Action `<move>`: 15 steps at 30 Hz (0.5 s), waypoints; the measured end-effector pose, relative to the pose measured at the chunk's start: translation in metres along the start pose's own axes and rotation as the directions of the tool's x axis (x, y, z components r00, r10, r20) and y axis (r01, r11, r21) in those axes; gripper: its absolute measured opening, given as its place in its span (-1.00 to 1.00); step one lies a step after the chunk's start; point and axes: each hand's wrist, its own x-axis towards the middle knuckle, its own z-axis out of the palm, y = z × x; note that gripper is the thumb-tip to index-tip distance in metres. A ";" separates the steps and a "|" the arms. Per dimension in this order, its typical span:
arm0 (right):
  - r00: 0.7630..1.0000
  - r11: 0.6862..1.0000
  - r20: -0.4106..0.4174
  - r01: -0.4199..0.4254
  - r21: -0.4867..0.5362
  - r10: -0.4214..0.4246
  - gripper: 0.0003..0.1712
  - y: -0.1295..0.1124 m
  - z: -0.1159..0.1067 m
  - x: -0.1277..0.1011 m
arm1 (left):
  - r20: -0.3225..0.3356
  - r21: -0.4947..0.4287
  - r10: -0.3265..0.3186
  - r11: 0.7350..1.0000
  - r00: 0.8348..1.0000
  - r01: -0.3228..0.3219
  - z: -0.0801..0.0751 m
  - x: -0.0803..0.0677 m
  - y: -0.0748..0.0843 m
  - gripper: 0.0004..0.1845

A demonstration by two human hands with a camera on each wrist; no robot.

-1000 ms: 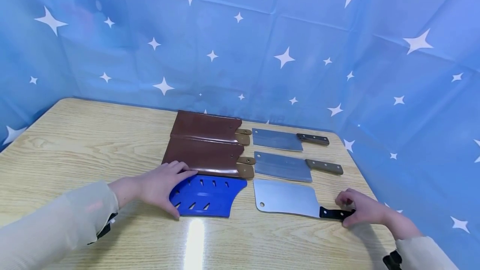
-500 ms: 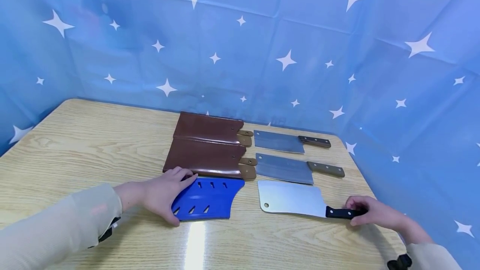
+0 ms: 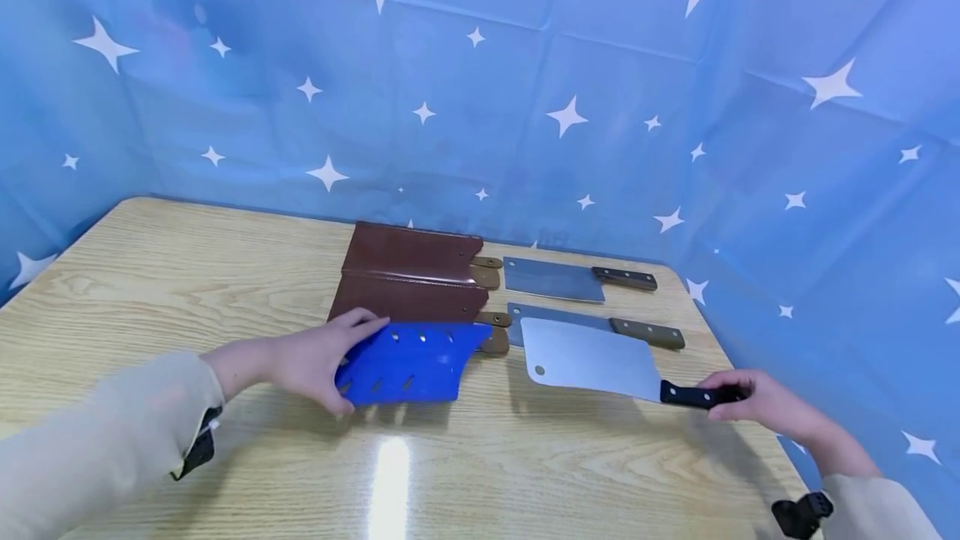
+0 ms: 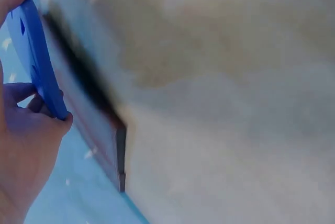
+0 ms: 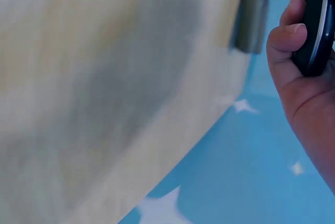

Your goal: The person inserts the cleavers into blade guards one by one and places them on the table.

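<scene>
Over on the left, the left hand [image 3: 315,361] has the blue plastic blade guard with slotted holes [image 3: 408,352] pinched at its rounded end, thumb below and fingers across the top, and the guard hangs tilted above the pale wood-grain worktop [image 3: 150,290], throwing a shadow beneath it; the left wrist view shows the same grip edge-on, the blue edge [image 4: 39,62] clamped between thumb and curled fingers. Its open, straight end points right, towards the knives, which reads like a mouth offered to a blade. Just behind it lie two brown leather sheaths with tan snap straps [image 3: 412,277], stacked one behind the other and flat on the worktop, their strap ends also facing right. Each sheath has a partner opposite: a dull steel cleaver with a dark wooden handle [image 3: 577,279] at the back, and a second steel cleaver with a lighter wooden handle [image 3: 645,332] in front of it, partly covered. Covering it is the bright polished cleaver with a black handle [image 3: 592,359], lifted clear of the worktop, blade levelled towards the guard. The right hand [image 3: 765,411] wraps its fingers round that black handle at its far end, well away from the edge, a firm closed grip confirmed in the right wrist view [image 5: 314,25].
</scene>
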 end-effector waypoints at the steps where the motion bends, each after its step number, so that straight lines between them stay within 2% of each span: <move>1: 1.000 1.000 -0.014 0.009 -0.018 -0.009 -0.69 -0.004 -0.001 0.004 | -0.008 -0.006 0.002 1.000 1.000 -0.002 -0.005 0.002 -0.002 0.19; 5: 0.994 0.993 -0.023 0.108 -0.042 -0.109 -0.73 -0.022 0.000 0.023 | -0.013 -0.045 -0.029 0.999 1.000 0.028 -0.022 0.010 -0.012 0.15; 9: 0.977 0.977 0.002 0.213 -0.029 -0.213 -0.75 -0.040 0.003 0.042 | -0.004 -0.064 -0.055 0.996 0.998 0.055 -0.035 0.014 -0.021 0.14; 15: 0.977 0.978 0.053 0.206 -0.016 -0.205 -0.72 -0.059 0.007 0.064 | -0.003 -0.074 -0.066 0.995 0.998 0.066 -0.042 0.017 -0.027 0.14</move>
